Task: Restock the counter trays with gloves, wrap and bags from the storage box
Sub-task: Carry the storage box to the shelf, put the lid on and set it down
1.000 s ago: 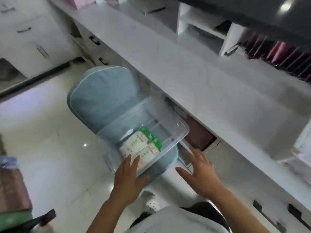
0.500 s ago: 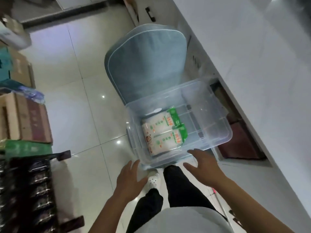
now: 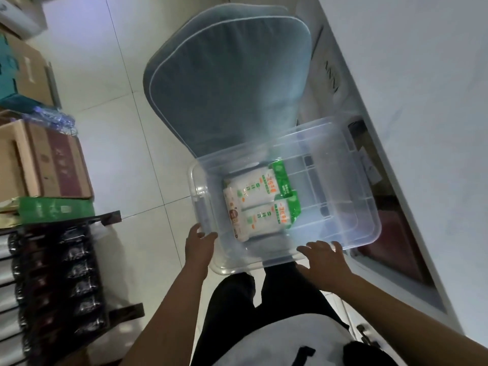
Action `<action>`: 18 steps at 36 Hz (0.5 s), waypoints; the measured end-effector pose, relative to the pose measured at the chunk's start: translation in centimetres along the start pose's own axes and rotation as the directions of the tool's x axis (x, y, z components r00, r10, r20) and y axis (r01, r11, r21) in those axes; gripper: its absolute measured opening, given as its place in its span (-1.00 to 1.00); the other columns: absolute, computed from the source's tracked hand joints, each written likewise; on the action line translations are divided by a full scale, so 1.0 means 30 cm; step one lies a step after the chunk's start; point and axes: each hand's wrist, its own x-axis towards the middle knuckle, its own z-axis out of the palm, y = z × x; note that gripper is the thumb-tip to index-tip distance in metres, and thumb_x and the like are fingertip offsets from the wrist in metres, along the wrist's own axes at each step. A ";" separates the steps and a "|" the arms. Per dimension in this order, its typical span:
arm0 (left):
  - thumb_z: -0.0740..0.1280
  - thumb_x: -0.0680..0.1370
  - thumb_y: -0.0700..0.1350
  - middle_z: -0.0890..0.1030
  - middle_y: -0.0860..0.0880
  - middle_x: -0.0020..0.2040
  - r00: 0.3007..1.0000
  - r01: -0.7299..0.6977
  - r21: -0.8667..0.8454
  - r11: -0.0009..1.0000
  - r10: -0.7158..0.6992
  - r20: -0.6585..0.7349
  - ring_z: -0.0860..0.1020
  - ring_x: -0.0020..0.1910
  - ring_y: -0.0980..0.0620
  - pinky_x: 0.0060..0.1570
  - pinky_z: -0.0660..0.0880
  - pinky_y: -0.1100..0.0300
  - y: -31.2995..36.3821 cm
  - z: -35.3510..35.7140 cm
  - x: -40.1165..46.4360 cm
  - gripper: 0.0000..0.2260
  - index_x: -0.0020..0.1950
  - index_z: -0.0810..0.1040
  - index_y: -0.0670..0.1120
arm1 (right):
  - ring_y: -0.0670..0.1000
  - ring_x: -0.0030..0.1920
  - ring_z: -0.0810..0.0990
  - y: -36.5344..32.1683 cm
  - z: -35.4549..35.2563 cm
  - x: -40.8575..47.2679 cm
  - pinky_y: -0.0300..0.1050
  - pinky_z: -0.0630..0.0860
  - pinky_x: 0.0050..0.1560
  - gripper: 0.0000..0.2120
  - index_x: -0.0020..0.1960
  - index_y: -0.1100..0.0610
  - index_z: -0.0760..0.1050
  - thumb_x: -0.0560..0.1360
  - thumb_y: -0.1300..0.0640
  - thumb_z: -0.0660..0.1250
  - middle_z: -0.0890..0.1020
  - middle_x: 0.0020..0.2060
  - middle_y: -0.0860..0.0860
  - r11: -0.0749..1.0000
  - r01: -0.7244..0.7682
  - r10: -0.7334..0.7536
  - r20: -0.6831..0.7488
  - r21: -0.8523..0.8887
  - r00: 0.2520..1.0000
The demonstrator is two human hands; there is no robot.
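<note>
The clear storage box point(image 3: 340, 207) sits on the blue chair point(image 3: 227, 83) beside the white counter point(image 3: 422, 75) — stiff plastic, nearly empty, so probably light, though smooth and likely slippery. Its near rim seems the best hold. Against the box's left wall lie two soft packets point(image 3: 260, 203) — squashy, easily pinched. The left hand point(image 3: 198, 247) curls on the box's near-left corner; the right hand point(image 3: 324, 262), fingers spread, rests on the near rim.
</note>
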 end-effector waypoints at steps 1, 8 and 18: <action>0.41 0.53 -0.14 0.42 -0.18 0.42 1.000 0.000 -0.003 1.000 0.000 -0.023 0.49 0.22 -0.10 0.02 0.46 0.20 0.013 0.000 0.023 -0.41 0.53 0.30 -0.03 | 0.00 0.50 0.26 0.010 0.010 0.001 0.19 -0.06 0.49 -0.50 0.45 -0.15 0.31 0.54 -0.24 0.12 0.39 0.45 -0.07 1.000 0.012 -0.012 -0.003 -0.020 1.000; 0.41 0.51 -0.26 0.52 -0.21 0.31 0.999 0.047 -0.103 0.994 -0.046 0.016 0.56 0.19 -0.22 0.18 0.55 -0.11 0.080 -0.029 0.170 -0.33 0.56 0.22 -0.01 | -0.01 0.51 0.24 0.015 0.026 0.000 0.18 -0.11 0.50 -0.52 0.46 -0.17 0.31 0.56 -0.22 0.12 0.38 0.47 -0.08 0.999 0.009 -0.010 -0.020 -0.037 1.000; 0.37 0.50 -0.33 0.62 -0.10 -0.02 0.995 0.014 -0.104 0.994 -0.003 0.102 0.60 -0.11 -0.11 0.05 0.62 -0.09 0.051 -0.098 0.221 -0.42 0.51 0.38 -0.05 | -0.03 0.51 0.23 -0.034 0.018 -0.029 0.16 -0.11 0.51 -0.50 0.49 -0.15 0.27 0.56 -0.12 0.20 0.35 0.48 -0.07 0.996 -0.036 0.035 -0.018 -0.081 0.999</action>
